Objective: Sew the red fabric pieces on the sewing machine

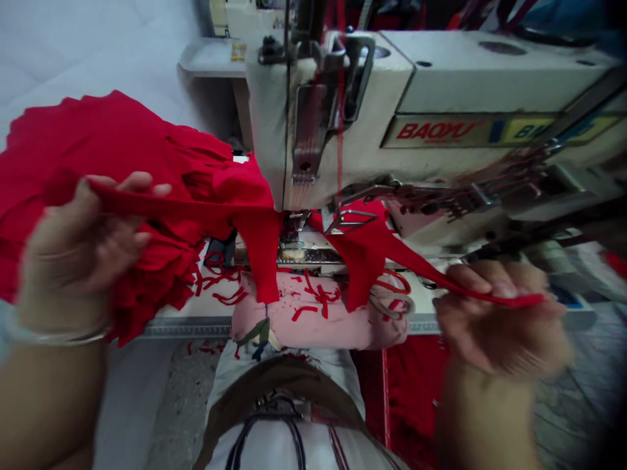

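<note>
A red fabric piece [262,261] stretches sideways under the needle area of a white sewing machine [267,124]. My left hand [88,241] pinches one long strip end between thumb and fingers, its other fingers loosely curled. At the right, my right hand [504,320] is closed around the opposite strip end, which runs up leftward to the metal presser foot [296,222]. Two wider flaps of the fabric hang down in front of the machine. A large stack of red fabric pieces [112,137] lies behind and under my left hand.
A pink padded roll [313,326] lies along the table's front edge, with red scraps [313,294] on it. Red threads [341,117] run down the machine head. More red fabric [416,391] sits below the table at right.
</note>
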Available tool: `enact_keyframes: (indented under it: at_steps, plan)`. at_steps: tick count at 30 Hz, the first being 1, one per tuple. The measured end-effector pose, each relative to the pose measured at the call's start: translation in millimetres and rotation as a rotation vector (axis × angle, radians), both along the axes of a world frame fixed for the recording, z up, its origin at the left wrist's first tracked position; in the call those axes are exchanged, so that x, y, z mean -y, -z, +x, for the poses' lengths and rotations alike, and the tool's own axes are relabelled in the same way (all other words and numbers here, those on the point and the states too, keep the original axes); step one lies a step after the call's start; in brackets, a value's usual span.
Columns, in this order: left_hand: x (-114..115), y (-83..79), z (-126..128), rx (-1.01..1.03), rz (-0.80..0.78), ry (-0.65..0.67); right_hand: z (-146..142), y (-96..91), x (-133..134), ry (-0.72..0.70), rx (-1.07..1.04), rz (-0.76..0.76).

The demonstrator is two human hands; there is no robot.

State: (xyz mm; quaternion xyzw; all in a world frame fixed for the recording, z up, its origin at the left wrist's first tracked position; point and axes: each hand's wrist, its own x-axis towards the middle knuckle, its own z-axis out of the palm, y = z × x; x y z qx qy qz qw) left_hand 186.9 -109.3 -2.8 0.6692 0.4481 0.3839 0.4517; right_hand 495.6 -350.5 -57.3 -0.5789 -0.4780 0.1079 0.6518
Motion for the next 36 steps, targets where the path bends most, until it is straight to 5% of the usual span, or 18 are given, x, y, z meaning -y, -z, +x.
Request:
enact_keyframes:
  at_steps: [2, 4, 6, 9, 12, 16, 28, 36]
  plan:
    - [19.3, 20.6, 41.6, 0.226, 0.044, 0.163, -21.7, 6.9, -38.1, 0.005, 0.108, 0.016]
    - [35.9, 45.7, 76.4, 0.089, 0.207, 0.377, -43.2, 19.5, -73.2, 0.004, 0.344, -0.047]
    - [45.4, 68.9, 94.0, -0.152, 0.534, 0.499, -57.1, 32.9, -92.9, 0.021, 0.645, -0.082]
    - [46.7, 86.2, 89.8, -0.46, 0.939, 0.487, -61.3, 45.9, -91.8, 0.061, 0.906, -0.148]
    - [46.6, 81.9, 76.3, -0.687, 1.101, 0.464, -57.4, 48.8, -80.0, 0.019, 0.985, -0.156]
    - [55.8, 73.9, 75.9, -0.83, 1.105, 0.445, -60.6, 48.8, -82.1, -0.001, 0.841, -0.092]
    - [58.5, 81.5, 82.1, -0.755, 1.04, 0.477, -59.3, 49.8, -88.4, -0.018, 0.783, -0.034]
    - [60.1, 80.0, 81.0, -0.797, 1.037, 0.455, -64.9, 54.0, -86.1, 0.067, 1.105, -0.095]
